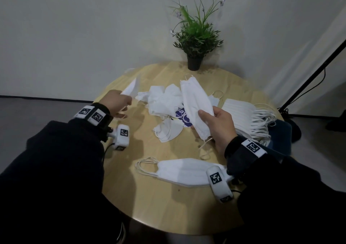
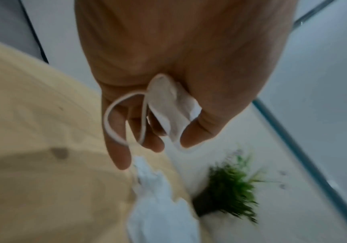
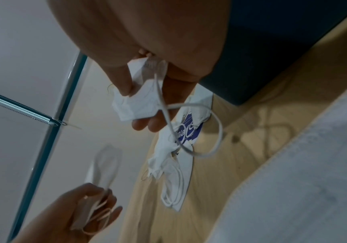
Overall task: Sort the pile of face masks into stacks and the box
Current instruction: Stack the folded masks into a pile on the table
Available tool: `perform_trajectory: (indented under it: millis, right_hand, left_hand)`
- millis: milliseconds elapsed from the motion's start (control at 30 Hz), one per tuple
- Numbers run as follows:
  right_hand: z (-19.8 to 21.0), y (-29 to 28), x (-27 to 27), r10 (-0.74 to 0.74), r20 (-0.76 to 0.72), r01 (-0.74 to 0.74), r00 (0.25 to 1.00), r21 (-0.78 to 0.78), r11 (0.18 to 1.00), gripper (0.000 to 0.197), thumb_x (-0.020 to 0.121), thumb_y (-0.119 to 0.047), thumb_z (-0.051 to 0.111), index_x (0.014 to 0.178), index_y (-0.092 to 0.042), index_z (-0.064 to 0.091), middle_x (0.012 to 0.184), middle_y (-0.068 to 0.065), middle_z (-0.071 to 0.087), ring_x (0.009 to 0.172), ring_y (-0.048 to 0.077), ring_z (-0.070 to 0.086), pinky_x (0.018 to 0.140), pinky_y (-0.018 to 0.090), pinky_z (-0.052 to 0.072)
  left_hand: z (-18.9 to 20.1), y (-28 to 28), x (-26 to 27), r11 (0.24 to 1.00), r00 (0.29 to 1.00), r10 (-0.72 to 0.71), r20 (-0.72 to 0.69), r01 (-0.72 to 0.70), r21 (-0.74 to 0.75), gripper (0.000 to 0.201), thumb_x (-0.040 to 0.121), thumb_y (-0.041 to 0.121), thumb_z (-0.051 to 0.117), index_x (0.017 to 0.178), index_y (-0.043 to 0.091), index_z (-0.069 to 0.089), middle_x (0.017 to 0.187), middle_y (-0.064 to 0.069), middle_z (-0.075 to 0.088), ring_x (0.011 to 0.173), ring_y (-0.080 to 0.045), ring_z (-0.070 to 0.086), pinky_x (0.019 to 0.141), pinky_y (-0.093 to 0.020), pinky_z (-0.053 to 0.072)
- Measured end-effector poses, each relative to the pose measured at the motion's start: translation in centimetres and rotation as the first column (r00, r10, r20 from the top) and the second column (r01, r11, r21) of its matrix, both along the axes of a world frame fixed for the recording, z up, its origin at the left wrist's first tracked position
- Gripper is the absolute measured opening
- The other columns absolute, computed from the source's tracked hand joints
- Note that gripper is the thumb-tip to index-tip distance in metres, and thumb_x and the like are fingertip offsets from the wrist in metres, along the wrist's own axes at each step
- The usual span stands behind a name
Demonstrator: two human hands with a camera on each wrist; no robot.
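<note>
With a pleated stack (image 1: 241, 112) at the table's (image 1: 168, 210) right edge, a folded stack (image 1: 185, 170) near its front, the central pile (image 1: 161, 101) remains; left hand (image 1: 117, 103) and right hand (image 1: 218, 126) each grip a mask.

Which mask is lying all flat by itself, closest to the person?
The folded white mask at the table's near edge. It lies alone, untouched, while others sit piled, stacked or held in the hands.

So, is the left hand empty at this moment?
No, the left hand pinches a folded white mask between thumb and fingers, and its ear loop hangs over the fingers.
</note>
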State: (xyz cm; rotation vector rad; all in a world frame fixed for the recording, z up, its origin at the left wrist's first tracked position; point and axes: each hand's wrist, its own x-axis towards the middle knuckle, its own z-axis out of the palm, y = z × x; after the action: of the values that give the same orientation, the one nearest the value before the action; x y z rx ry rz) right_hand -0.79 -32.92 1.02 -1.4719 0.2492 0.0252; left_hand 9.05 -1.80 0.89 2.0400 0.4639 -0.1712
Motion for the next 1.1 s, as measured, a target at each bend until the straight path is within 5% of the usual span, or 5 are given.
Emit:
perform_trajectory:
  millis: [367,500,633,867,1100]
  right_hand:
    - [1.0,0.0,-0.6,0.057,0.023,-0.058,0.998,0.056,0.997,0.015,0.100,-0.005,0.061,0.106,-0.018,0.066,0.093,0.017,0.079,0.075,0.036,0.077,0.056,0.039,0.057]
    - [1.0,-0.2,-0.7,0.066,0.040,-0.068,0.997,0.058,0.996,0.017,0.100,-0.005,0.058,0.107,-0.017,0.068,0.094,0.017,0.079,0.078,0.034,0.077,0.064,0.043,0.057]
    - [1.0,-0.1,-0.8,0.081,0.080,-0.088,0.994,0.086,0.992,0.019,0.097,-0.009,0.066,0.113,-0.018,0.071,0.108,0.019,0.077,0.088,0.040,0.075,0.074,0.051,0.059]
    - [1.3,0.4,-0.9,0.056,0.098,-0.068,0.994,0.133,0.989,0.022,0.101,-0.004,0.058,0.114,-0.014,0.073,0.111,0.009,0.079,0.103,0.030,0.076,0.089,0.044,0.062]
    - [0.8,0.2,-0.7,0.015,0.095,-0.022,0.995,0.075,0.997,0.018,0.095,-0.006,0.070,0.112,-0.009,0.073,0.108,0.015,0.078,0.104,0.038,0.074,0.097,0.058,0.057]
  left_hand:
    - [4.7,-10.0,-8.2,0.901,0.963,-0.176,0.204,0.241,-0.361,0.091,0.066,0.046,0.081,0.147,0.039,0.040,0.111,-0.005,0.063,0.077,-0.021,0.062,0.048,-0.023,0.038]
    - [3.8,-11.8,-9.4,0.837,0.963,-0.208,0.172,0.266,-0.478,0.092,0.059,0.075,0.083,0.139,0.037,0.057,0.135,0.003,0.068,0.124,-0.024,0.066,0.090,-0.036,0.056]
    - [2.8,-12.8,-9.7,0.854,0.966,-0.180,0.184,0.247,-0.459,0.054,0.093,0.035,0.075,0.142,0.022,0.054,0.123,-0.001,0.074,0.103,-0.016,0.075,0.082,-0.030,0.060]
    - [3.5,-11.8,-9.6,0.908,0.933,-0.294,0.206,0.340,-0.243,0.015,0.089,0.015,0.078,0.104,0.016,0.077,0.095,0.001,0.080,0.086,-0.020,0.075,0.073,-0.039,0.058]
    - [4.4,-9.6,-10.5,0.721,0.981,0.028,0.193,0.114,-0.683,0.025,0.093,0.014,0.074,0.117,0.007,0.071,0.105,-0.013,0.079,0.078,-0.026,0.074,0.069,-0.033,0.064]
